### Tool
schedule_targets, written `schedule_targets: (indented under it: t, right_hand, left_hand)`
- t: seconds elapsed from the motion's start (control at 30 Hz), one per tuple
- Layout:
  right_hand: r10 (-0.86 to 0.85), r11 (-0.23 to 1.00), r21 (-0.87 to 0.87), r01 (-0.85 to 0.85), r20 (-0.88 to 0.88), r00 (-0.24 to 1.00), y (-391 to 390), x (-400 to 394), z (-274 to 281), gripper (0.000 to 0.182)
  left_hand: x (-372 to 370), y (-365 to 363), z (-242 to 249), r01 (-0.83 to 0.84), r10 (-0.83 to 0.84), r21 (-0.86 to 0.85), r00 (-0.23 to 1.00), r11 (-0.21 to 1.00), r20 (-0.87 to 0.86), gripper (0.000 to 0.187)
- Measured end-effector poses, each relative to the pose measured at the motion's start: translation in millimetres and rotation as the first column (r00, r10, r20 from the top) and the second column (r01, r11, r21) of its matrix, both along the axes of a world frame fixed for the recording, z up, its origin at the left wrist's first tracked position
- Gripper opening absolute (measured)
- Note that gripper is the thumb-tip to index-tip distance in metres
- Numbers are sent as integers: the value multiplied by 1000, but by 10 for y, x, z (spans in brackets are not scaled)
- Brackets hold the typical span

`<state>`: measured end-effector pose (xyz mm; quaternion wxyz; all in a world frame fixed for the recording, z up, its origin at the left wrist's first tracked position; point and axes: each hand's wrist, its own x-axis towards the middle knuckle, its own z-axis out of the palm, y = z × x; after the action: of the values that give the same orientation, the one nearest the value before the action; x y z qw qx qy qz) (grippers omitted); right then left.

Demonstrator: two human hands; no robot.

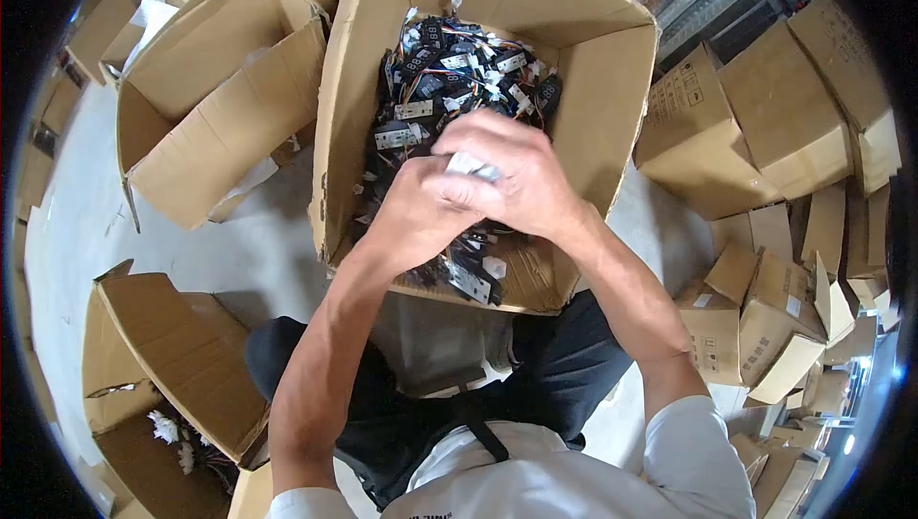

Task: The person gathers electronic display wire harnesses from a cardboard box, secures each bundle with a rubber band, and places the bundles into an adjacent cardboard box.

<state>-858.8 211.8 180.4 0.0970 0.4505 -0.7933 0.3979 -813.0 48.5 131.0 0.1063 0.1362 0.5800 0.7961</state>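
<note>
My left hand (421, 208) and my right hand (524, 175) meet over a large open cardboard box (602, 98), their fingers curled in together. Between them shows a small white piece (472, 165), mostly hidden by the fingers, so I cannot tell its kind. Below the hands, in the box, lies a heap of small black display modules (421, 58) with digit faces, coloured wires and white plugs. Pale strips (400, 138) with holes lie among them. Close under my wrists, another pale strip (469, 282) and a white plug (494, 267) rest near the box's front wall.
An open carton (220, 108) stands at the left. Another carton (182, 356) at lower left holds white plugs and wires (164, 427). Closed cartons (765, 108) are stacked at the right, above opened ones (779, 309). My knees flank the box's near side.
</note>
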Motion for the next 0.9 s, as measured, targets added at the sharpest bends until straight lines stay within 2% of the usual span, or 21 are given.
schedule_targets:
  t: [0.03,0.07,0.13,0.2,0.23,0.27,0.3,0.33,0.37,0.4,0.43,0.47,0.5,0.53,0.6,0.67,0.7,0.73,0.8,0.87,0.9]
  right_hand:
    - [-23,995,-95,19,-40,999,-25,-25,-9,23]
    - [-24,995,-93,20,-35,999,-30,-6,-13,23]
    - [-92,988,-141,70,-159,983,-54,56,38,18]
    - [-99,974,-216,62,-166,981,-124,99,90,18]
    - [-96,982,-173,73,-123,988,-148,103,114,18]
    - [-93,988,-129,82,-80,992,-168,105,134,19]
    - [-64,995,-84,60,-37,997,-172,46,165,21]
    - [-24,988,-152,33,63,998,-174,-42,157,29]
    - [3,950,-302,76,255,967,-159,-118,131,33]
    - [60,890,-432,146,429,901,-129,-210,92,38]
    - [-38,870,-424,251,450,892,-56,-372,45,40]
    - [-132,840,-414,350,471,872,55,-550,-30,43]
    - [-267,882,-215,419,505,821,204,-729,-181,40]
    - [-400,883,-9,469,509,762,366,-865,-406,38]
    - [-413,902,314,297,425,806,602,-940,-977,31]
    - [-117,828,541,-149,428,896,595,-732,-1235,27]
    - [-69,754,580,-308,537,841,581,-535,-1240,25]
    - [-36,659,593,-463,639,768,417,-248,-990,23]
    - [-65,648,540,-537,742,667,198,111,-767,19]
    - [161,544,583,-604,634,757,233,334,-838,26]
    - [212,478,651,-589,565,797,313,446,-906,32]
  left_hand:
    - [-3,-33,148,-28,-8,-207,986,978,-168,20]
    - [0,-46,218,-86,-52,-398,945,913,-323,19]
    - [50,-45,191,-148,26,-355,945,923,-325,19]
    - [78,-55,153,-13,-49,-332,983,943,-177,20]
    - [79,-2,127,39,-80,-191,975,981,-209,28]
    - [81,-42,123,33,-73,-187,975,982,-211,28]
    - [69,-105,139,54,-73,-268,995,962,-61,31]
    - [63,-147,176,93,-65,-343,994,935,92,34]
    - [87,-143,303,-86,161,-406,975,910,155,37]
    - [118,-212,457,-283,361,-453,928,845,96,36]
    - [95,-288,410,-548,544,-399,828,735,-134,33]
    - [39,-419,396,-707,665,-298,706,642,-243,31]
    - [-29,-577,356,-837,741,-145,537,528,-403,28]
    - [97,-707,559,-818,804,-295,558,493,-206,28]
    - [104,-927,458,-919,858,-159,395,362,-328,27]
    - [174,-980,512,-913,873,-216,397,346,-284,27]
    - [200,-981,520,-902,883,-262,405,344,-238,26]
    - [200,-975,472,-900,878,-208,424,383,-220,26]
    - [217,-966,447,-873,864,-199,477,445,-163,26]
    - [202,-975,445,-889,866,-196,451,414,-217,27]
    - [191,-999,446,-871,871,-193,477,452,-113,28]
